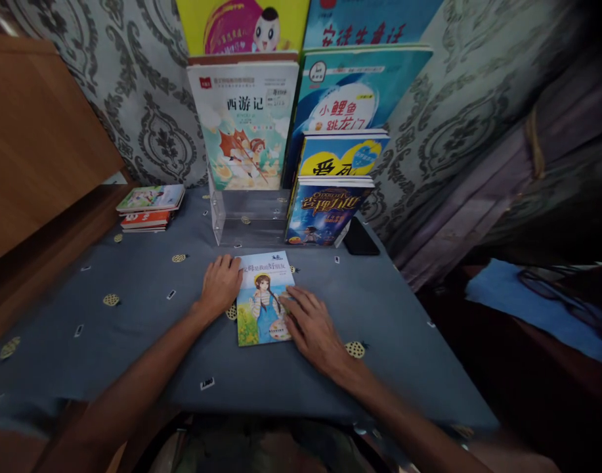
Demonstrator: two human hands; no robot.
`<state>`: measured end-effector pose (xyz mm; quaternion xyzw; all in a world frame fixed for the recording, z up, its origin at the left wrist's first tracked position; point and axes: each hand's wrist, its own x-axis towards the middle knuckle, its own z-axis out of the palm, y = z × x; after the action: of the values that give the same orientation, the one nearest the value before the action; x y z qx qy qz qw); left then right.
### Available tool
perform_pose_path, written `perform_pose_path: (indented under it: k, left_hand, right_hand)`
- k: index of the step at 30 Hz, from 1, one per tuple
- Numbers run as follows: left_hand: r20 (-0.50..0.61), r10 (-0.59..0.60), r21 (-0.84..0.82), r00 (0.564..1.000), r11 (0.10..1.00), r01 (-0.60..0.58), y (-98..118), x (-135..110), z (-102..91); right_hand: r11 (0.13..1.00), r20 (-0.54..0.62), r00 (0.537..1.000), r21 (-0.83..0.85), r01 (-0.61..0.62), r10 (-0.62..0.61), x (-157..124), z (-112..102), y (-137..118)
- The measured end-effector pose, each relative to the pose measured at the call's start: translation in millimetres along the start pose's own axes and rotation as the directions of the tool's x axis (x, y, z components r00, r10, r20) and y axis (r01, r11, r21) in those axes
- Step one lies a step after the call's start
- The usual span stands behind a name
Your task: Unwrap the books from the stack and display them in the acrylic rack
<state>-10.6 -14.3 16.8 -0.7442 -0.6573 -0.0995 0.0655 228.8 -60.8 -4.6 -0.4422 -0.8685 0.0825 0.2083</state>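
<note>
A thin children's book (pixel 264 309) lies face up on the patterned grey tablecloth, its cover showing a girl with braids and blue overalls. At its upper left edge my left hand (pixel 222 282) is closed, with the fingers pressed together against the side. My right hand (pixel 315 328) holds the opposite edge, its fingertips reaching slightly over the cover. The underside of the book and the inner side of both hands are hidden.
Behind the book stands a clear acrylic rack (pixel 246 226) with tiers of upright books, including a white-and-green book (pixel 246 125) and a dark blue book (pixel 327 210). A small stack of books (pixel 150 203) lies left. A black phone (pixel 360 238) rests right, near the table edge.
</note>
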Motion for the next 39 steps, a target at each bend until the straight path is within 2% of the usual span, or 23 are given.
perform_pose_path:
  k: [5,8,12,15,17,22,26,32,39]
  left_hand:
    - [-0.035,0.0,-0.117,0.999,0.993,-0.005,-15,5,9.9]
    - [-0.061,0.015,-0.229,0.998,0.973,-0.028,-25,9,14.8]
    - [-0.087,0.044,-0.321,0.995,0.944,-0.07,-34,12,17.2]
    - [-0.092,0.04,-0.339,0.995,0.938,-0.069,-36,13,16.8]
    - [-0.092,0.023,-0.356,0.996,0.933,-0.054,-36,13,16.1]
    - [-0.096,0.005,-0.393,0.995,0.919,-0.043,-36,12,14.5]
    - [-0.082,0.017,-0.338,0.996,0.94,-0.044,-33,11,13.5]
    - [-0.074,0.026,-0.263,0.997,0.964,-0.045,-31,9,12.4]
    - [-0.089,0.009,-0.259,0.996,0.965,-0.032,-32,8,14.2]
  right_hand:
    - [0.999,-0.004,0.999,-0.038,0.037,-0.038,1,-1,-3]
    - [0.989,0.01,0.99,-0.037,0.143,-0.143,3,-5,-15]
    - [0.924,0.079,0.922,0.085,0.373,-0.38,8,-9,-41]
    - [0.905,0.118,0.899,0.123,0.408,-0.422,22,-6,-52]
    - [0.919,0.126,0.912,0.108,0.378,-0.39,38,-1,-53]
    - [0.975,0.141,0.965,0.029,0.221,-0.223,89,13,-44]
    - [0.986,0.11,0.98,0.021,0.164,-0.165,114,26,-41]
    - [0.991,0.096,0.986,0.015,0.136,-0.137,120,33,-32]
    - [0.999,0.081,0.996,-0.042,-0.03,0.033,107,12,6]
